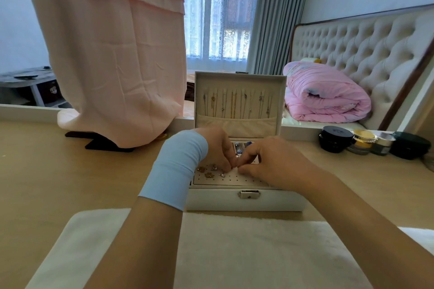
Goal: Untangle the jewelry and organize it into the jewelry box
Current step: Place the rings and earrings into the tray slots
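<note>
White jewelry box [246, 202] lid up, necklaces [237, 104] hung inside, both hands [219, 148] pinched together over perforated earring tray [234, 180], contents unclear

Hands [249, 159] hide the jewelry box's [246, 199] tray middle.

Matt wooden table [42, 171], fluffy mat [234, 253]

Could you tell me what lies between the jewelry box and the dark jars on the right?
In the head view, only bare wooden tabletop lies between the jewelry box and the dark jars; nothing stands there.
</note>
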The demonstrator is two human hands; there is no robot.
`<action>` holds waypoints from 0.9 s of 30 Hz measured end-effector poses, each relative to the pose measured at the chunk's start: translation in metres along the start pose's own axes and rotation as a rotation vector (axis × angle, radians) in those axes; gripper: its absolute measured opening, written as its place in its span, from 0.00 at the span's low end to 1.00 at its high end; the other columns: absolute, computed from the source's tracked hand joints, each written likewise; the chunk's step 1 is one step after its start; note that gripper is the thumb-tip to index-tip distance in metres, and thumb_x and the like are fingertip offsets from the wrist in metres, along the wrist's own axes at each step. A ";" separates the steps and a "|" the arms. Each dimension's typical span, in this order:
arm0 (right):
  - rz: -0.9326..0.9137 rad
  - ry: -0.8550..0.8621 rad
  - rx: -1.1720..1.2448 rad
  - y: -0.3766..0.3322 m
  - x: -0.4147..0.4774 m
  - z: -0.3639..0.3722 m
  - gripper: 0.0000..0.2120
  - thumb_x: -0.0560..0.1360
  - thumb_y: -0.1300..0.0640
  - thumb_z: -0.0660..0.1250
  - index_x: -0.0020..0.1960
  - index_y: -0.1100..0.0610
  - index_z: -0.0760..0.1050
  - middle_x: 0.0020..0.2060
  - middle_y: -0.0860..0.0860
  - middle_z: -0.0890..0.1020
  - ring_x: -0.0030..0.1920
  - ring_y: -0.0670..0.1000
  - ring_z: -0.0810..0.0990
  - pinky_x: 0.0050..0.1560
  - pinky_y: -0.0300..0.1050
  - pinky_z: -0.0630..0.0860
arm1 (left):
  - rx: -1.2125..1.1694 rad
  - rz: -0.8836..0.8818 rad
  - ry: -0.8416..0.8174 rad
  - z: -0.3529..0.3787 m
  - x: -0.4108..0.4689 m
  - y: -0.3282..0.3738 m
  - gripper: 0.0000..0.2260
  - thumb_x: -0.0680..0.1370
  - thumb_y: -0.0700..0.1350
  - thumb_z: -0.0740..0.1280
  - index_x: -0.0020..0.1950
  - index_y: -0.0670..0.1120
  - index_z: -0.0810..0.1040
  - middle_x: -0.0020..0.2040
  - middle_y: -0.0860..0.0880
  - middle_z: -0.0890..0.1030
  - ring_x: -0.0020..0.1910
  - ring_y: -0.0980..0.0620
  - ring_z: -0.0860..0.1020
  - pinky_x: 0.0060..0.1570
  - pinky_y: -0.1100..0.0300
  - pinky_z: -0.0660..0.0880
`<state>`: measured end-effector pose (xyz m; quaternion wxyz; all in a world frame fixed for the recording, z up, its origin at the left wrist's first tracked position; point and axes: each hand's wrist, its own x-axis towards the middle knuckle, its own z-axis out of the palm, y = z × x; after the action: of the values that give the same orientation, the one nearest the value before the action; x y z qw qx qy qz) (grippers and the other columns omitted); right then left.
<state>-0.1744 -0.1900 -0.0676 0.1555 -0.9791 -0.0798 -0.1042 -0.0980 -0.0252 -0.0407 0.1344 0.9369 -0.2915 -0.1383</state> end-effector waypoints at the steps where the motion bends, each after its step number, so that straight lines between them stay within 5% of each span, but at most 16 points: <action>1: -0.005 0.000 -0.002 0.000 -0.001 0.001 0.03 0.73 0.45 0.75 0.46 0.41 0.85 0.40 0.35 0.83 0.37 0.30 0.74 0.38 0.35 0.67 | 0.004 0.005 -0.001 0.000 0.000 0.000 0.09 0.73 0.49 0.74 0.52 0.58 0.85 0.40 0.63 0.79 0.43 0.59 0.76 0.56 0.58 0.76; 19: -0.076 0.041 -0.134 -0.006 -0.004 0.007 0.05 0.74 0.43 0.71 0.47 0.42 0.84 0.45 0.37 0.84 0.49 0.40 0.79 0.49 0.43 0.77 | -0.048 -0.014 0.044 0.000 0.002 -0.008 0.06 0.74 0.50 0.73 0.49 0.59 0.85 0.46 0.60 0.83 0.48 0.56 0.80 0.56 0.55 0.79; 27: -0.078 -0.050 -0.011 0.002 -0.001 0.002 0.07 0.77 0.45 0.67 0.47 0.42 0.84 0.42 0.34 0.78 0.40 0.36 0.74 0.42 0.38 0.69 | -0.013 -0.038 0.043 0.002 0.005 -0.006 0.04 0.73 0.50 0.74 0.47 0.56 0.85 0.50 0.57 0.84 0.49 0.56 0.79 0.58 0.54 0.77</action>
<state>-0.1747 -0.1914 -0.0703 0.1438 -0.9784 -0.1212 -0.0861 -0.0918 -0.0232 -0.0454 0.1441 0.9442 -0.2696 -0.1227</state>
